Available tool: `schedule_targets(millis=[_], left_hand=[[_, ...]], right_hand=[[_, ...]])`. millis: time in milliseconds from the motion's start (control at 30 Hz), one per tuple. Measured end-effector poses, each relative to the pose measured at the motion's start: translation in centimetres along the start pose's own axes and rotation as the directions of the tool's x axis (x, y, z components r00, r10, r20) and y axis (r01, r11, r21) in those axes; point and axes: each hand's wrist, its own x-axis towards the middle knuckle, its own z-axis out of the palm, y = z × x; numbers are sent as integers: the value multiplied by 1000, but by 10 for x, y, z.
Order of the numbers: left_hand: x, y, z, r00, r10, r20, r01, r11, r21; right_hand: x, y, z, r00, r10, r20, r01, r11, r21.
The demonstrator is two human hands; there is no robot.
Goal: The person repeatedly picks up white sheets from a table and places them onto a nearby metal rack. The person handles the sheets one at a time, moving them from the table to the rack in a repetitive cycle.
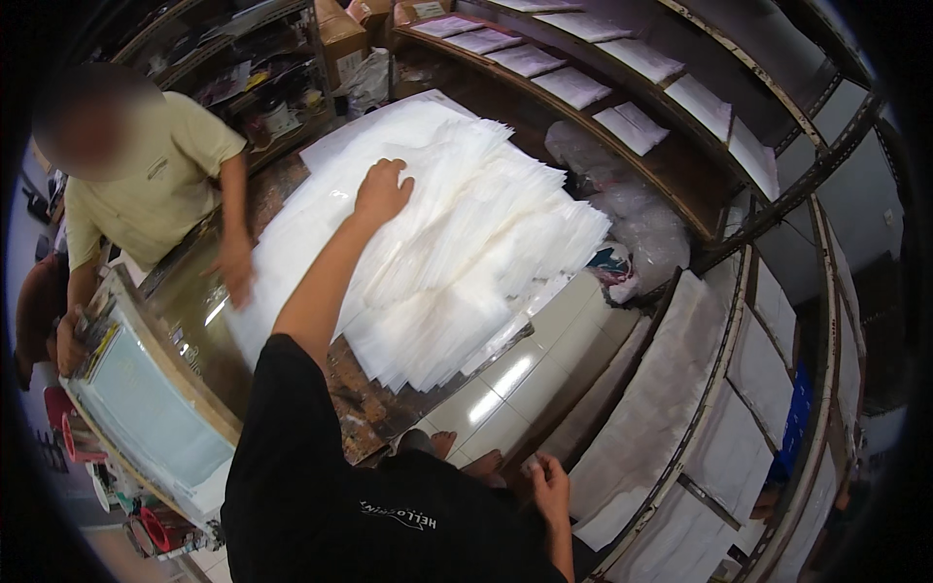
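A large fanned pile of thin white, slightly see-through sheets (457, 233) covers much of the worktable. My left hand (383, 194) reaches across and rests on top of the pile, fingers a little bent and apart, holding nothing I can see. Low at my right side, away from the pile, my right hand (550, 489) has its fingers curled together near the rack. Something small and pale may be at its fingertips, too small to name. At the left a co-worker (146, 185) has one blurred hand beside the pile and the other on a framed screen (160, 398).
Slanted racks (671, 398) holding flat white sheets stand close on my right. Shelves (583, 92) with white pieces run along the back. Clear plastic bags (637, 214) lie beyond the pile. Cardboard boxes (340, 44) stand at the back. My bare feet are on the tiled floor (505, 389).
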Motion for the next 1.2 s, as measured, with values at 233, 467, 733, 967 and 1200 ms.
schedule_targets(millis=[233, 467, 733, 967, 1200], left_hand=[[93, -45, 69, 983, -145, 110, 128, 981, 149], [148, -83, 128, 866, -155, 475, 86, 983, 164], [226, -222, 119, 942, -2, 334, -22, 998, 66], [91, 68, 58, 776, 565, 282, -505, 823, -260], [-199, 299, 28, 387, 887, 254, -652, 458, -604]], right_hand=[[-44, 48, -18, 970, 226, -92, -233, 970, -67], [-60, 18, -17, 907, 364, -210, -385, 920, -69], [-46, 12, -31, 985, 61, -164, -90, 981, -174], [-11, -64, -61, 974, -12, -228, 25, 998, 52], [-20, -131, -73, 908, -273, -317, 342, 921, 188]])
